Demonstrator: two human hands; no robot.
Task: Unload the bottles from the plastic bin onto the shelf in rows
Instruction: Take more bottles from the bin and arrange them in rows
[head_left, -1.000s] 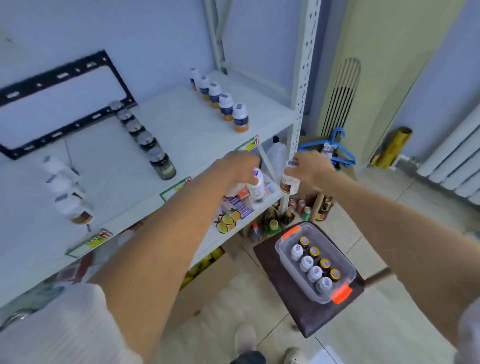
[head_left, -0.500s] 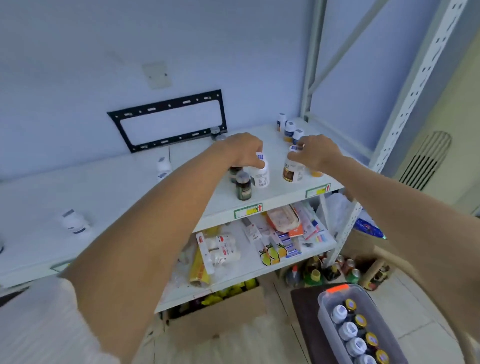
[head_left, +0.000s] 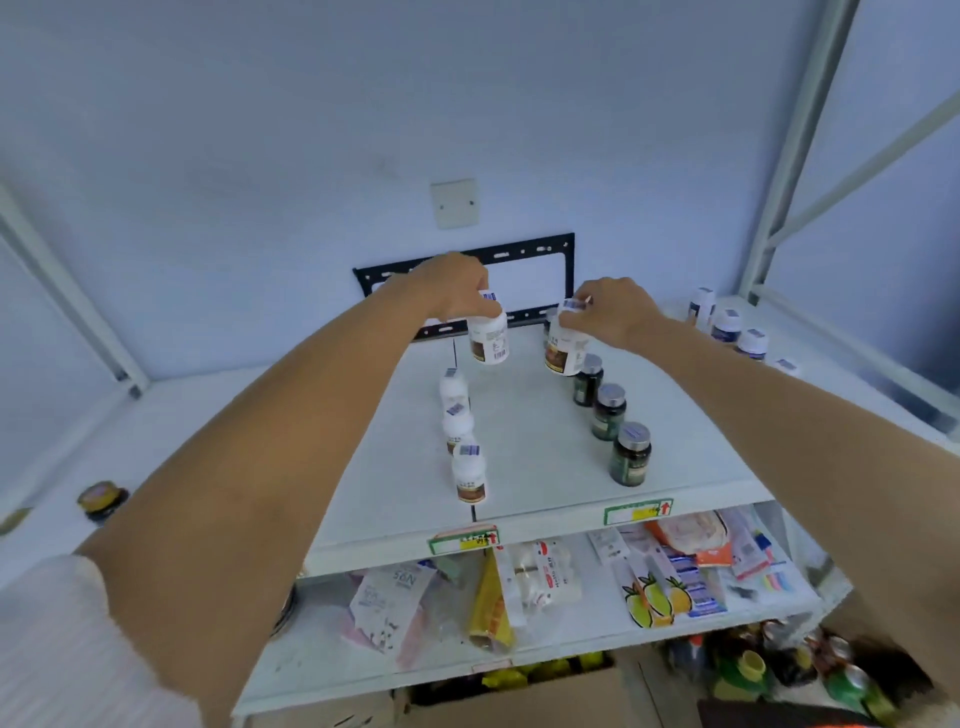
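Both hands pinch white bottles by their caps: left hand (head_left: 457, 283) holds one (head_left: 488, 340) above the white row's (head_left: 462, 436) far end, right hand (head_left: 613, 309) another (head_left: 563, 348) beyond the dark row (head_left: 610, 415). Best lowered upright onto the shelf (head_left: 530, 441), in line, before letting go.

Single head-worn wide-angle view, looking forward and slightly down from above the white shelf (head_left: 519, 415), facing the wall behind it. The camera stands close: both forearms reach from the lower corners toward the back of the shelf. The lower shelf (head_left: 571, 639) shows beneath its front edge, a steel upright (head_left: 795, 140) to its right.
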